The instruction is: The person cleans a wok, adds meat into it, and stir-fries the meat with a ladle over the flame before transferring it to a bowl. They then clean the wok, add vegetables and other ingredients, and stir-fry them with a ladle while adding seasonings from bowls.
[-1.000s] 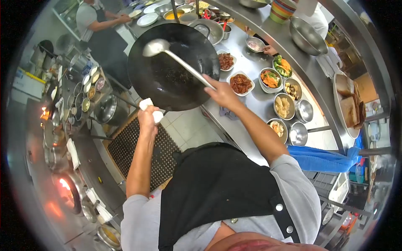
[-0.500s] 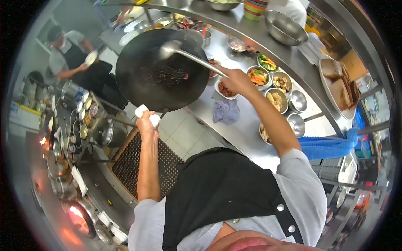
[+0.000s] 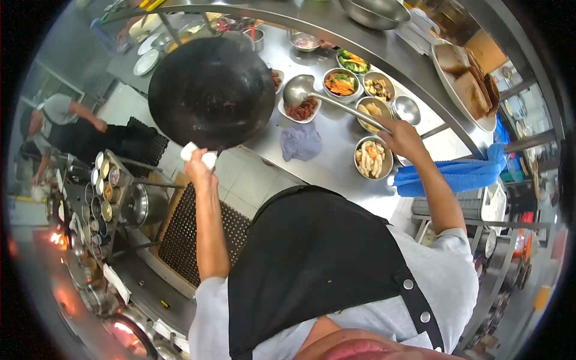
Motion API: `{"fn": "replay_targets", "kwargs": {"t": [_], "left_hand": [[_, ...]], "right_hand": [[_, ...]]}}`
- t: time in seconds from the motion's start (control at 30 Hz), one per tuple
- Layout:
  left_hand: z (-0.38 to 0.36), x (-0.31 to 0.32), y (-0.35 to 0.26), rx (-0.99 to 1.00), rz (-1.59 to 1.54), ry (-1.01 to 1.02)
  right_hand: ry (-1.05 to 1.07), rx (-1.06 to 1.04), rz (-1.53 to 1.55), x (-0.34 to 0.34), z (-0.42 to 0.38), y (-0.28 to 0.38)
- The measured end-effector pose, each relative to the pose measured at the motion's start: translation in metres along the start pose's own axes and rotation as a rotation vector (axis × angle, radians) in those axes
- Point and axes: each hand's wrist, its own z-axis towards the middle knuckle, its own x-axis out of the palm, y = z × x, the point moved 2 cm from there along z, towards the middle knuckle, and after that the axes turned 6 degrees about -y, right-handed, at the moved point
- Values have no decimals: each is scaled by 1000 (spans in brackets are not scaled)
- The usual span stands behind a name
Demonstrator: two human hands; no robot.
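A large dark wok [image 3: 210,93], held up at the upper left, has its rim gripped by my left hand [image 3: 200,168] through a folded white cloth [image 3: 207,158]. My right hand [image 3: 401,139] is closed round the handle of a long metal ladle [image 3: 298,91]. The ladle's bowl is over the white dish of dark red pieces [image 3: 305,110]; whether it touches them I cannot tell. Under my right hand and wrist are a bowl of yellowish pieces [image 3: 371,112] and a bowl of pale strips [image 3: 372,159].
Bowls of cut vegetables [image 3: 341,83] and a grey-blue cloth [image 3: 301,142] lie on the steel counter [image 3: 324,171]. Above runs a steel shelf [image 3: 396,66] with a plate of bread-like slices [image 3: 468,84]. Flames [image 3: 57,239] burn at far left. A co-worker [image 3: 60,123] stands at left.
The ladle has moved out of the wok, right to the dish of dark red pieces, with my right hand lower. The view has shifted; the co-worker's arm is now lowered, no plate visible in it.
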Motion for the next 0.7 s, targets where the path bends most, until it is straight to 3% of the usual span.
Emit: {"fn": "replay_targets", "kwargs": {"t": [0.1, 0.13, 0.17, 0.2, 0.23, 0.27, 0.3, 0.37, 0.5, 0.6, 0.7], "left_hand": [[-12, -43, 11, -237, -39, -42], [-26, -55, 9, -309, -104, -66], [-18, -91, 25, -417, -149, 122], [-49, -98, 11, -472, -107, 95], [-61, -121, 16, -521, -167, 113], [-56, -166, 35, -656, -170, 122], [-89, -160, 19, -551, -126, -88], [-125, -180, -4, -581, -27, -236], [-129, -333, 18, -492, 37, -391], [-150, -444, 20, -502, -86, -413], [-158, -489, -10, -395, -184, -503]], "right_hand": [[2, -29, 278, 17, 1, 14], [-84, -199, 445, 30, 5, 36], [202, -41, 484, 29, 10, 65], [428, 64, 648, 48, 18, 87], [518, 213, 878, 96, 21, 94], [723, 268, 825, 133, 32, 108], [382, -78, 514, 207, 40, 105], [467, -40, 642, 201, 29, 160], [660, -152, 611, 259, 18, 246], [791, -295, 587, 303, 15, 331], [742, -569, 470, 351, 21, 449]]}}
